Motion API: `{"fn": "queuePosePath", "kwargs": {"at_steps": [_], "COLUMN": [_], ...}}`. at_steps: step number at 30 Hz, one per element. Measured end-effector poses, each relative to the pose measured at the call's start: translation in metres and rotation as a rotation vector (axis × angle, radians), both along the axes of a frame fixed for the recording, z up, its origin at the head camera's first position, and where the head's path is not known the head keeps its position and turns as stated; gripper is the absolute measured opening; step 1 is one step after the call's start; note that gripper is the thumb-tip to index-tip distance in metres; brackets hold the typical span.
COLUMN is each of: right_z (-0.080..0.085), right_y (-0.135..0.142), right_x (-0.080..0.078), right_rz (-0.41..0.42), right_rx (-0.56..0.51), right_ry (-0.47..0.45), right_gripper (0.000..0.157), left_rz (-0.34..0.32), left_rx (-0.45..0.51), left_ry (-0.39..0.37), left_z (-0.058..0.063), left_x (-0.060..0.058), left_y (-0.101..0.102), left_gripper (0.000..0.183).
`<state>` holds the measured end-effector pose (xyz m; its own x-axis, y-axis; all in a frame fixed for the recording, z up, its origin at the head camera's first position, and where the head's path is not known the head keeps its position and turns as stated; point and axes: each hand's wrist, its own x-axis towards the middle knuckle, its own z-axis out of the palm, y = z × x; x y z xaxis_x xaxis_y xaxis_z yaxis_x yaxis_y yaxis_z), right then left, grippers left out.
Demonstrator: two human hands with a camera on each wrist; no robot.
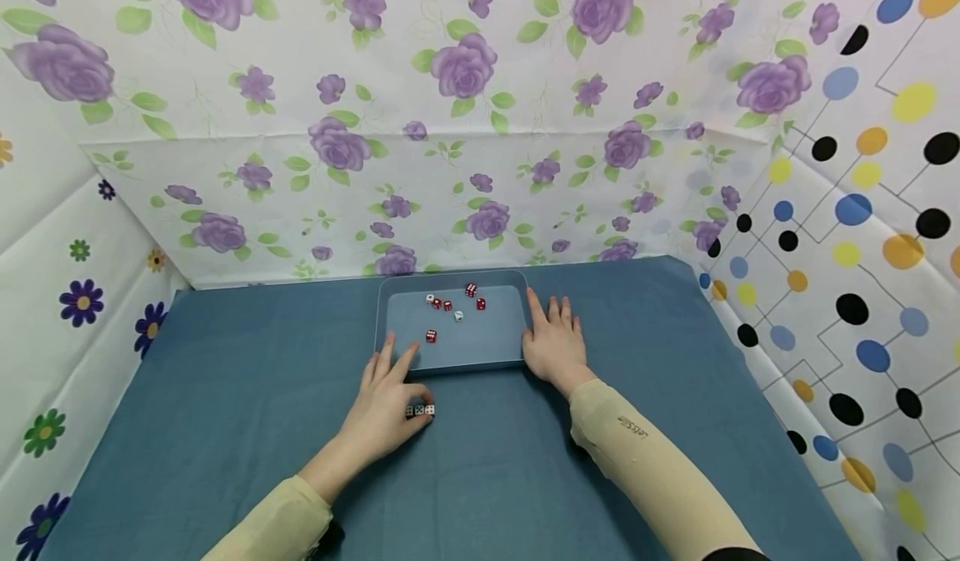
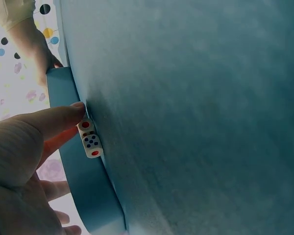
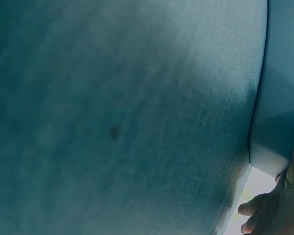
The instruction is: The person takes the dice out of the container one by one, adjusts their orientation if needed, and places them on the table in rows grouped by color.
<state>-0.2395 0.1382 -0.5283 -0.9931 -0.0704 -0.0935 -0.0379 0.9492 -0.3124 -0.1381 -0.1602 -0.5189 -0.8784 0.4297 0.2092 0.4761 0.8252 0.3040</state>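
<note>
In the head view, my left hand (image 1: 381, 411) is at the front left of a blue tray (image 1: 480, 367), its thumb and index finger curled round a short row of white dice (image 1: 419, 411). The dice are on the cloth just in front of the tray, partly hidden by the fingers. Its other fingers reach to the tray's left front corner. In the left wrist view, two white dice (image 2: 92, 145) show beside the thumb tip. My right hand (image 1: 557, 346) rests against the tray's right side with fingers extended. Inside the tray lie several red dice (image 1: 431, 336) and two white dice (image 1: 459, 316).
A blue cloth (image 1: 247, 386) covers the table. Behind it hangs a white sheet with purple flowers (image 1: 465, 65). Sheets with coloured flowers (image 1: 81, 303) on the left and coloured dots (image 1: 852, 309) on the right flank the table.
</note>
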Motion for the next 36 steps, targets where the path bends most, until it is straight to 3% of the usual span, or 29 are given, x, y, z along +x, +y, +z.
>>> {"fn": "queuePosePath", "kwargs": {"at_steps": [36], "right_z": [-0.0057], "right_y": [0.0009], "right_x": [-0.0024], "right_rz": [0.003], "right_rx": [0.014], "right_ry": [0.007], "right_gripper": [0.070], "left_rz": [0.011], "left_rx": [-0.011], "left_ry": [0.002], "left_z": [-0.0006], "left_x": [0.0004], "left_y": [0.0034], "left_gripper": [0.021]}}
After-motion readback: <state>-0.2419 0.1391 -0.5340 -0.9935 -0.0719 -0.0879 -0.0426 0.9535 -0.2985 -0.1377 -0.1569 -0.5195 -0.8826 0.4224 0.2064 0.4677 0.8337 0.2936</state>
